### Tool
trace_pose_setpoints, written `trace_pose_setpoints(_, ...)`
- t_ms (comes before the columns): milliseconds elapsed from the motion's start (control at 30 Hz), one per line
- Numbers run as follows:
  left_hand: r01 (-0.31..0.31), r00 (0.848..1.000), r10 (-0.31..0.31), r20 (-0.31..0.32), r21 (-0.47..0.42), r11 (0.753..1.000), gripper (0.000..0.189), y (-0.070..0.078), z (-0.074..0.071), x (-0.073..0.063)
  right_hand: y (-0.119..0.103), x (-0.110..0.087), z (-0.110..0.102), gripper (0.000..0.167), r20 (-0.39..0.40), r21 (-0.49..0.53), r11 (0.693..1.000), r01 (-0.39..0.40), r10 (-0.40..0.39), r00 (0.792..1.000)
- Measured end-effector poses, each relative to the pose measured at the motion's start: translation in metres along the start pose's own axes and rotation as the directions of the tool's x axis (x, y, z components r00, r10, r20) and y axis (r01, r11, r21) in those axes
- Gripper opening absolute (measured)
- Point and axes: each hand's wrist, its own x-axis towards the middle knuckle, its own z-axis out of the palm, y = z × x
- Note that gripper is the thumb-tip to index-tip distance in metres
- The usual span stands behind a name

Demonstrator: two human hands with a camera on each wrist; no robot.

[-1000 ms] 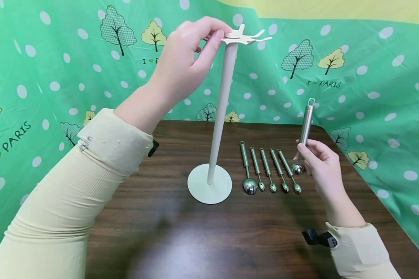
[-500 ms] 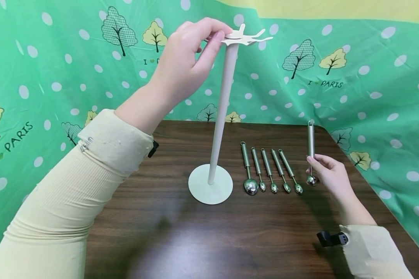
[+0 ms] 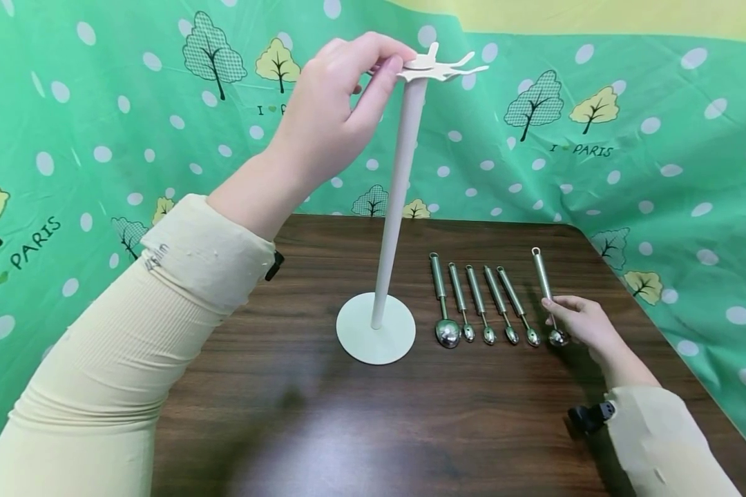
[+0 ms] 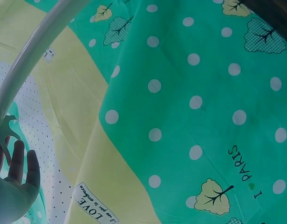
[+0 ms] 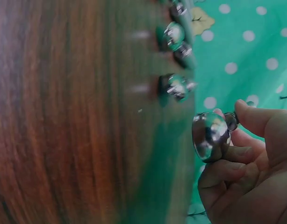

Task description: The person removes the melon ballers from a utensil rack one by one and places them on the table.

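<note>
A white stand (image 3: 399, 186) with a round base rises from the table, its top bearing a ring of curved hooks (image 3: 450, 69). My left hand (image 3: 342, 103) pinches the left edge of that hook top between thumb and fingers; in the left wrist view, the fingers (image 4: 18, 163) lie against the hooks. On the right, my right hand (image 3: 587, 324) pinches a metal spoon (image 3: 541, 273) with a looped handle and round bowl, low down near the bowl. The bowl (image 5: 211, 135) shows close up in the right wrist view, just over the table.
Several metal spoons (image 3: 447, 331) lie in a row between the stand and the right hand, handles pointing away; the leftmost has the largest bowl. The dark wooden table (image 3: 447, 421) ends at a green printed cloth (image 3: 534, 172) at the back and right.
The right hand has lowered the spoon to the right end of the row, its handle now tipping away over the table. The left hand has stayed on the stand's top.
</note>
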Motion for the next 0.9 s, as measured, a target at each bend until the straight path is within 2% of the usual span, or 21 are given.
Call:
trace_pose_setpoints(167,-0.003,1.000,0.003,0.001,0.002,1.000,0.028,0.000,0.000,0.000,0.008,0.010,0.003,0.069,0.060,-0.026,0.999,-0.037,0.038,0.997)
trace_pose_setpoints(500,-0.001,1.000,0.001,0.001,-0.003,1.000,0.028,0.000,0.000,0.000,0.012,0.018,0.010,0.060,0.091,-0.033,0.998,-0.051,0.054,0.994)
trace_pose_setpoints(733,0.002,1.000,-0.002,-0.001,-0.012,1.000,0.028,-0.001,0.000,0.000,0.010,0.021,0.009,0.059,0.030,-0.177,0.983,-0.043,0.049,0.998)
trace_pose_setpoints(900,0.018,1.000,-0.018,0.005,-0.015,1.000,0.028,0.000,-0.001,-0.001,0.008,0.020,0.008,0.060,0.020,-0.268,0.963,-0.034,0.041,0.999)
